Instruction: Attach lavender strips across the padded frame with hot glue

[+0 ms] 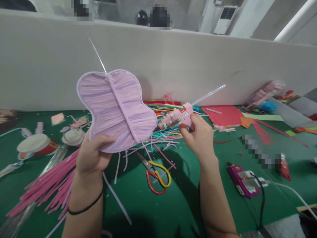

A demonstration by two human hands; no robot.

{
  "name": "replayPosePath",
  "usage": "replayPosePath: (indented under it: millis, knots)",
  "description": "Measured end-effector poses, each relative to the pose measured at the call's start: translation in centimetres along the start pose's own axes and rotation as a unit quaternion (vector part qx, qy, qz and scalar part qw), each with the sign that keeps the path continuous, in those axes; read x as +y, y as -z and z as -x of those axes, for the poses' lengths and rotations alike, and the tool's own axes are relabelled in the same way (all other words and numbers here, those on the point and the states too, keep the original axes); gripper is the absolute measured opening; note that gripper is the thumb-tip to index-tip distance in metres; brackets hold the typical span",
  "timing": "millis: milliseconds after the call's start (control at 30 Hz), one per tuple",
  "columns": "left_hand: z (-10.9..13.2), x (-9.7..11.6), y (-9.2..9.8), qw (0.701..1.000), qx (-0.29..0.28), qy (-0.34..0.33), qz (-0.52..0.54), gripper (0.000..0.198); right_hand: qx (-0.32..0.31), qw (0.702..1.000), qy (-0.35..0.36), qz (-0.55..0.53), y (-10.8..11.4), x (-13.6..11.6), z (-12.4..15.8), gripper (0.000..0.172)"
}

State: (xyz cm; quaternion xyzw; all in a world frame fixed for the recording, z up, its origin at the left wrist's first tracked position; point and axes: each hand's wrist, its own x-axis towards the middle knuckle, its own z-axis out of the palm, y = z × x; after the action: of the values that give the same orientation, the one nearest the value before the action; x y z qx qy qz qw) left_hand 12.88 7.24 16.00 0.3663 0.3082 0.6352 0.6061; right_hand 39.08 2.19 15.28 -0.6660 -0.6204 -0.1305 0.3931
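My left hand [92, 153] is closed on the lower edge of a lilac, butterfly-shaped panel [116, 107] covered in thin strips, with one strip running down its middle. I hold it up above the green table [138, 198]. My right hand [199, 137] grips a pink glue gun [177, 117] with a clear glue stick [208, 95] poking out of its back. The nozzle end points left, close to the panel's right edge. A black band circles my left wrist.
Scissors [156, 173] with red and yellow handles lie between my arms. Pink strips [49, 186] pile at the left, coloured strips [163, 132] behind the gun. A paper bowl [34, 145] sits left; red paper [226, 115] and a purple power strip [241, 181] lie right. A white partition [173, 62] backs the table.
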Motion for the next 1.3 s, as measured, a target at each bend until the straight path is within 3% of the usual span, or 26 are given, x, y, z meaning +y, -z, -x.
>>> replayPosePath:
  millis: [533, 1300]
  knots:
    - [0.0, -0.2, 0.0, 1.000, -0.009, -0.001, -0.006, 0.072, 0.015, 0.999, -0.017, 0.025, 0.2, 0.7, -0.2, 0.007]
    - [0.4, 0.0, -0.2, 1.000, -0.016, 0.020, -0.017, 0.086, 0.048, 0.997, -0.055, 0.030, 0.2, 0.9, -0.4, 0.010]
